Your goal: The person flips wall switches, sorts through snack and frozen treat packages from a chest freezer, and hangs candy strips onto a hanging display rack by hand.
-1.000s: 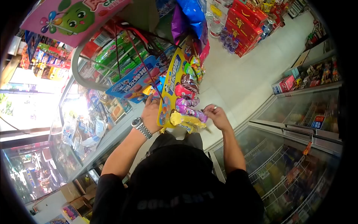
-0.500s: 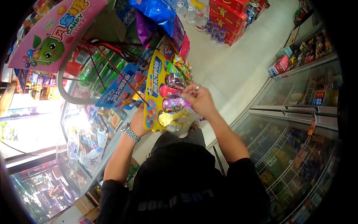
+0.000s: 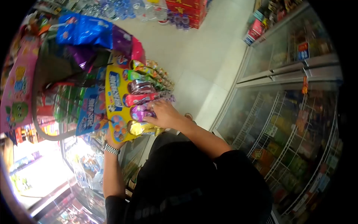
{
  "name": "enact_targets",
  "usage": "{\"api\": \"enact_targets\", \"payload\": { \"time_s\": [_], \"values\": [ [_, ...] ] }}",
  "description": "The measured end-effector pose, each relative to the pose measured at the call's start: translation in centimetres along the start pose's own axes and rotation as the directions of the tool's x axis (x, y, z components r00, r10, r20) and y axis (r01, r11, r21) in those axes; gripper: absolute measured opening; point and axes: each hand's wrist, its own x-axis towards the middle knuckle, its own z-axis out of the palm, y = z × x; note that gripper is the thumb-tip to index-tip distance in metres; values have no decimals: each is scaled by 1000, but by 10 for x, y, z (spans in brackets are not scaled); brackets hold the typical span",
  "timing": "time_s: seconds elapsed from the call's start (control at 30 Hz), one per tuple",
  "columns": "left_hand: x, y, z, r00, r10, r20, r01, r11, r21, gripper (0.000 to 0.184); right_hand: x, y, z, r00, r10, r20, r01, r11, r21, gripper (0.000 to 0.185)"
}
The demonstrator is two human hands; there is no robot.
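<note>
A yellow candy display card [image 3: 115, 87] hangs tilted before me, with rows of wrapped candies sticking out from its right side. My left hand [image 3: 112, 139], with a metal watch on the wrist, grips the card's lower edge; its fingers are mostly hidden behind the card. My right hand [image 3: 164, 114], wearing a ring, is closed around a purple candy packet [image 3: 138, 112] in the row. Just above it lies a red candy packet [image 3: 138, 98], and a gold candy packet [image 3: 137, 128] is below. A blue candy card [image 3: 89, 108] stands behind the yellow one.
A pink candy sign [image 3: 16, 93] and a curved grey rack frame [image 3: 43, 130] stand at left. Blue bags [image 3: 85, 30] hang above. Red cartons [image 3: 190, 11] and bottles [image 3: 181, 22] sit on the floor at the back. Glass-fronted coolers [image 3: 276, 138] line the right.
The view has turned, so the rack and cards appear further left. My right hand has gone from pinching at the packets' outer ends to lying over the purple packet. My left hand stays at the card.
</note>
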Motion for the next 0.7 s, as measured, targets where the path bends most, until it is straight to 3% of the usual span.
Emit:
{"api": "enact_targets", "payload": {
  "time_s": [0.03, 0.07, 0.1, 0.13, 0.2, 0.23, 0.27, 0.3, 0.33, 0.37, 0.4, 0.47, 0.5, 0.53, 0.6, 0.67, 0.7],
  "values": [
    [0, -3, 2, 1000, -28, 6, 28, 972, -234, 51, -9, 18, 6, 995, 56, 78, -55, 998, -7, 36],
    [4, -10, 3, 999, -35, 23, 41, 940, -338, 52, -18, 37, 14, 982, 111, 154, -110, 994, -12, 38],
    [7, -17, 4, 998, -42, 40, 56, 897, -439, 53, -20, 59, 24, 933, 174, 314, -253, 940, 228, 44],
    [5, -32, 5, 999, 7, 54, 9, 955, -295, 56, -24, 74, 36, 935, 176, 308, -258, 933, 250, 44],
    [-4, -46, 1, 998, 39, 54, -34, 995, -93, 60, -29, 90, 60, 990, -26, 136, -26, 928, 372, 40],
    [-6, -45, -5, 997, 55, 53, -55, 998, 9, 62, -23, 80, 50, 984, -169, -45, 174, 911, 374, 36],
    [-11, -40, -6, 998, 47, 51, -51, 995, 83, 64, -26, 69, 39, 982, -180, -55, 187, 898, 399, 36],
    [-7, -23, -12, 998, -12, 66, 15, 998, -54, 63, -26, 41, 0, 990, -8, 141, -56, 894, 445, 34],
    [-3, -15, -13, 990, -45, 136, 64, 989, -134, 60, -25, 28, -20, 928, 154, 338, -299, 850, 434, 32],
    [-4, -3, -19, 993, -26, 118, 48, 980, -192, 58, -26, 36, 3, 999, -31, 9, 18, 768, 640, 29],
    [-4, 7, -23, 995, -5, 99, 30, 967, -252, 57, -23, 29, -2, 1000, -29, 2, 21, 761, 649, 29],
    [-6, 12, -25, 998, 16, 66, -3, 982, -188, 57, -14, 6, -19, 998, 63, -19, -48, 897, 438, 23],
    [-5, 13, -26, 999, 45, 29, -41, 990, -132, 58, -8, 2, -10, 991, 17, -134, 42, 905, 424, 25],
    [-5, 12, -28, 998, 52, 34, -47, 991, -127, 58, 1, -3, 1, 990, 22, -142, 42, 904, 426, 25],
    [-9, 9, -30, 987, 152, -40, -141, 968, 209, 49, 17, -11, 23, 998, 9, -60, 14, 925, 380, 26],
    [-8, 2, -27, 987, 99, -123, -88, 992, 91, 38, 22, -19, 36, 993, -5, -121, 53, 915, 401, 27],
    [-12, -21, -14, 981, 74, -182, -68, 997, 39, 38, 18, -22, 38, 971, -12, -238, 86, 950, 300, 25]
  ]
}}
